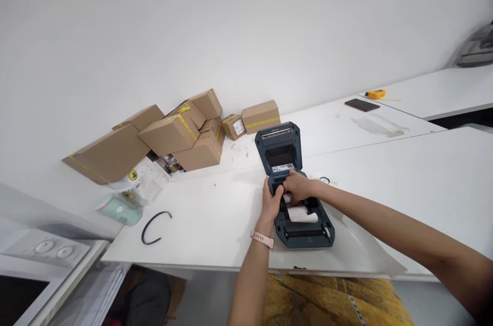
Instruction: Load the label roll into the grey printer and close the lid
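Observation:
A dark blue-grey label printer (282,236) stands on the white table with its lid (260,147) swung up. Its left side is gripped by my left hand (270,203), thumb over the rim and fingers along the outer wall. My right hand (299,186) reaches into the opened body near the hinge, fingers curled; what the fingertips grip is hidden. Just in front of that hand, white paper (302,214) lies inside the printer, one end curling to the right. A pink band (262,239) is around my left wrist.
Cardboard boxes (169,133) are stacked against the wall at the back left. A black headband-like hoop (143,233) and a mint-green package (119,209) lie left. A dark phone-like slab (362,104) and yellow tape measure (375,94) lie back right. The table's front edge is close.

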`<state>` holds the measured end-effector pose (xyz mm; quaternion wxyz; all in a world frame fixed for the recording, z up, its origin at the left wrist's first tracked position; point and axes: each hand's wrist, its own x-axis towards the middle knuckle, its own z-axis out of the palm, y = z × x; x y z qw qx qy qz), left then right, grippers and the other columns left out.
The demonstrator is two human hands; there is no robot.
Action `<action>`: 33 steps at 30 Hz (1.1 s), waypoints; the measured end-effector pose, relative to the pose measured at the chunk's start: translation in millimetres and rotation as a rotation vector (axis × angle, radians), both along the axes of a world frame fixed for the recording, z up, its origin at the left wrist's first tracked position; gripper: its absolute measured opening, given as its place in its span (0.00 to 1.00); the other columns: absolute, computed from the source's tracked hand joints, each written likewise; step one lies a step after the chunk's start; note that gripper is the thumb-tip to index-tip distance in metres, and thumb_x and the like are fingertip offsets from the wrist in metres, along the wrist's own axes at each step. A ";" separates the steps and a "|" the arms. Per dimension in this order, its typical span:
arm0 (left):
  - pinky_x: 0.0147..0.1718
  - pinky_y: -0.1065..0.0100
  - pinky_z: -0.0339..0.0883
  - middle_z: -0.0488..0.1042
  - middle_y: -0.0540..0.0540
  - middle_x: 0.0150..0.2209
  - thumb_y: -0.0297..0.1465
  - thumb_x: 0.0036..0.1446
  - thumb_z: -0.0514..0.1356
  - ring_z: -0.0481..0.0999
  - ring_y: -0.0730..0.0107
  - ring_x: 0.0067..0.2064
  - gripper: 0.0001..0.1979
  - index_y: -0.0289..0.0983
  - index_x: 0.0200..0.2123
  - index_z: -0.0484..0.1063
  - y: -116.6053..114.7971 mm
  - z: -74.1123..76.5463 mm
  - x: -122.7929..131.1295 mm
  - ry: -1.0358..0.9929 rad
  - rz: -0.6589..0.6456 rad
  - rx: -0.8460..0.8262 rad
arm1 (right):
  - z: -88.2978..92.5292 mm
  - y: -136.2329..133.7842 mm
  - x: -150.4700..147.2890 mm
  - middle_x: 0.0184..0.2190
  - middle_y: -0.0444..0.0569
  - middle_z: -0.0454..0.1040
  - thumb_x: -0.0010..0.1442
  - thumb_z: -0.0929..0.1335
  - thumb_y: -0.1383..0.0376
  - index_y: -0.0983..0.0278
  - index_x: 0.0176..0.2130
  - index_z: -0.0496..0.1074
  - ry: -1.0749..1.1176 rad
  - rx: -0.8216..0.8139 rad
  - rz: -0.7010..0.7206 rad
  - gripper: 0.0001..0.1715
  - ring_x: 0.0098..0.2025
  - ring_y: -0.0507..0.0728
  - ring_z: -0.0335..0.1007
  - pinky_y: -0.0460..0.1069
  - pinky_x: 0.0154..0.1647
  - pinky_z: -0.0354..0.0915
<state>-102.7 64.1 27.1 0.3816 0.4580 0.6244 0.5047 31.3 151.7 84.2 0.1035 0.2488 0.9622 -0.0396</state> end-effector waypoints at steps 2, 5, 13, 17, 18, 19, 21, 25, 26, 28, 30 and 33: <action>0.69 0.58 0.53 0.57 0.38 0.71 0.45 0.61 0.62 0.57 0.56 0.71 0.38 0.39 0.69 0.53 1.3 -0.9 -0.1 -0.003 0.003 0.008 | -2.2 -0.2 -0.7 0.34 0.55 0.82 0.47 0.75 0.58 0.66 0.35 0.81 0.002 0.014 0.002 0.16 0.40 0.64 0.75 0.57 0.54 0.51; 0.68 0.59 0.54 0.59 0.39 0.71 0.45 0.60 0.63 0.58 0.56 0.71 0.38 0.40 0.69 0.54 1.4 -0.8 0.3 -0.013 0.011 0.020 | -4.6 0.1 -1.2 0.35 0.57 0.82 0.46 0.75 0.58 0.67 0.35 0.81 0.010 0.031 0.002 0.18 0.41 0.65 0.75 0.57 0.54 0.51; 0.68 0.57 0.55 0.57 0.37 0.71 0.48 0.61 0.62 0.59 0.54 0.71 0.40 0.40 0.69 0.51 -4.1 4.1 1.7 -0.061 -0.028 0.026 | -7.2 2.7 -1.2 0.32 0.54 0.82 0.48 0.75 0.59 0.65 0.31 0.80 -0.013 0.014 0.055 0.12 0.40 0.63 0.75 0.56 0.53 0.51; 0.69 0.58 0.53 0.55 0.37 0.72 0.48 0.61 0.61 0.56 0.54 0.72 0.40 0.39 0.70 0.51 -3.8 4.0 1.7 -0.045 -0.026 0.017 | -8.4 1.1 -0.5 0.33 0.56 0.82 0.49 0.75 0.60 0.67 0.32 0.80 -0.009 0.025 0.058 0.12 0.40 0.63 0.76 0.57 0.53 0.50; 0.69 0.58 0.53 0.54 0.37 0.72 0.48 0.61 0.61 0.55 0.54 0.72 0.40 0.39 0.70 0.51 -3.6 3.5 1.7 -0.034 -0.021 0.013 | -8.8 0.4 -0.1 0.33 0.57 0.82 0.50 0.75 0.60 0.67 0.33 0.80 -0.005 0.030 0.055 0.12 0.40 0.64 0.76 0.57 0.53 0.50; 0.69 0.58 0.52 0.54 0.38 0.72 0.48 0.62 0.60 0.54 0.54 0.73 0.39 0.40 0.69 0.51 -3.3 3.0 1.6 -0.023 -0.017 0.010 | -9.3 -0.2 0.3 0.34 0.57 0.82 0.50 0.75 0.59 0.67 0.34 0.81 0.002 0.035 0.051 0.13 0.40 0.64 0.76 0.57 0.53 0.50; 0.70 0.58 0.51 0.54 0.39 0.72 0.49 0.62 0.60 0.53 0.55 0.73 0.39 0.41 0.69 0.52 -2.7 1.9 1.4 -0.003 -0.012 0.007 | -10.1 -1.1 1.2 0.35 0.58 0.82 0.51 0.75 0.58 0.67 0.35 0.81 0.016 0.045 0.042 0.16 0.40 0.64 0.76 0.57 0.52 0.51; 0.70 0.58 0.50 0.53 0.39 0.73 0.48 0.62 0.59 0.54 0.56 0.73 0.39 0.40 0.70 0.51 -2.1 -0.3 0.9 0.000 -0.022 0.001 | -12.0 -1.3 2.3 0.34 0.58 0.82 0.50 0.75 0.57 0.67 0.35 0.81 0.038 0.061 0.026 0.16 0.41 0.65 0.76 0.56 0.51 0.51; 0.70 0.58 0.50 0.53 0.39 0.73 0.48 0.63 0.59 0.54 0.57 0.73 0.39 0.40 0.70 0.50 -2.1 -0.7 0.6 -0.001 -0.021 0.000 | -12.4 -1.1 2.3 0.34 0.58 0.82 0.50 0.75 0.57 0.67 0.34 0.81 0.042 0.063 0.023 0.15 0.41 0.64 0.76 0.56 0.51 0.51; 0.70 0.58 0.50 0.53 0.40 0.73 0.49 0.62 0.59 0.53 0.57 0.73 0.39 0.42 0.70 0.50 -2.2 -1.5 0.1 0.000 -0.019 -0.006 | -13.1 -1.0 1.6 0.33 0.57 0.82 0.50 0.75 0.58 0.66 0.32 0.80 0.047 0.063 0.016 0.13 0.40 0.64 0.76 0.56 0.51 0.51; 0.70 0.58 0.50 0.53 0.41 0.73 0.50 0.62 0.59 0.53 0.56 0.73 0.39 0.43 0.70 0.50 -2.5 -1.6 -0.4 0.001 -0.019 -0.013 | -13.0 -1.5 -0.1 0.32 0.56 0.82 0.49 0.75 0.59 0.66 0.31 0.80 0.054 0.059 0.009 0.12 0.39 0.63 0.75 0.56 0.51 0.52; 0.70 0.58 0.51 0.52 0.40 0.73 0.51 0.62 0.59 0.53 0.56 0.73 0.41 0.41 0.71 0.50 -3.2 0.0 -0.8 0.001 -0.030 -0.013 | -9.7 -4.6 -1.3 0.32 0.58 0.82 0.48 0.75 0.61 0.67 0.30 0.80 0.078 0.048 0.002 0.12 0.39 0.65 0.76 0.57 0.52 0.54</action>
